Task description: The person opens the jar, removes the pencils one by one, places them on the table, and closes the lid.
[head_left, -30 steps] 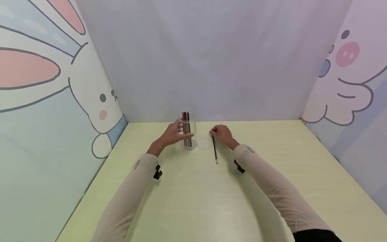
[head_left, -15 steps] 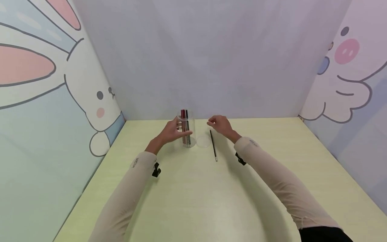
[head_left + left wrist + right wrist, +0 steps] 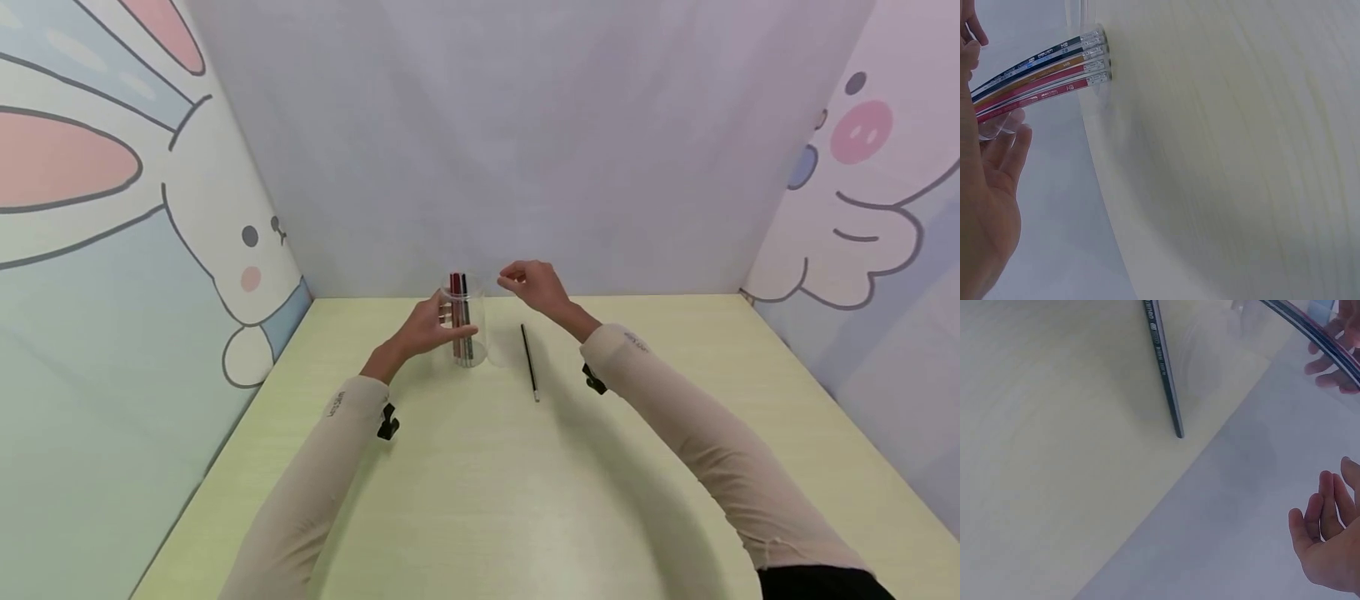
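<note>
Head view gives me a smooth, clear cylinder point(image 3: 476, 310) near centre, slim pencils point(image 3: 458, 304) inside, the left hand point(image 3: 427, 327) wrapped round it. At its two o'clock, the right hand point(image 3: 534, 285) hangs raised, fingers loosely bent, gripping nothing I can see. At four o'clock lies a dark pencil point(image 3: 529, 362), cut off in the right wrist view, beside a transparent disc point(image 3: 506, 350) I barely make out.

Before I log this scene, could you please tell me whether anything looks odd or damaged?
One dark pencil looks out of place: it lies loose on the table, while the other pencils stand in the clear jar that the left hand holds. Nothing looks spilled or damaged.
</note>
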A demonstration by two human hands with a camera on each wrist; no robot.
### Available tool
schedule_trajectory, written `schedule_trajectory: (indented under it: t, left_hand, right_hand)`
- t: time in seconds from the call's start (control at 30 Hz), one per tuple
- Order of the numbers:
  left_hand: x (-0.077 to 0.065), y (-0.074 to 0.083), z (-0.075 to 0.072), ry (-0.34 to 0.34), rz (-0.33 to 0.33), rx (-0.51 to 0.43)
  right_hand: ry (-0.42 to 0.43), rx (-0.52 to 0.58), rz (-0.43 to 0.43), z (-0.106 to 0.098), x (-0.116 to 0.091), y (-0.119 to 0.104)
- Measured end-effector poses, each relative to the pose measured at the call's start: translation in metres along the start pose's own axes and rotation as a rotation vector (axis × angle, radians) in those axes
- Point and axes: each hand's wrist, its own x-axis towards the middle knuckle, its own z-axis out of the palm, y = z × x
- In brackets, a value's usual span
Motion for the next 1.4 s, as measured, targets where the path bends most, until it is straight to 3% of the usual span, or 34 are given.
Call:
schedule_trajectory:
  t: [0.5, 0.93, 1.4]
  left_hand:
    - [0.0, 0.0, 0.0, -0.01, 0.002, -0.009]
    - [-0.003, 0.001, 0.001, -0.009, -0.006, -0.021]
    - [0.0, 0.001, 0.0, -0.015, -0.003, -0.031]
  right_hand:
    - [0.019, 0.028, -0.079, -0.013, 0.013, -0.028]
    - [-0.009, 0.04, -0.142, -0.011, 0.015, -0.051]
    - [-0.038, -0.019, -0.192, -0.008, 0.017, -0.063]
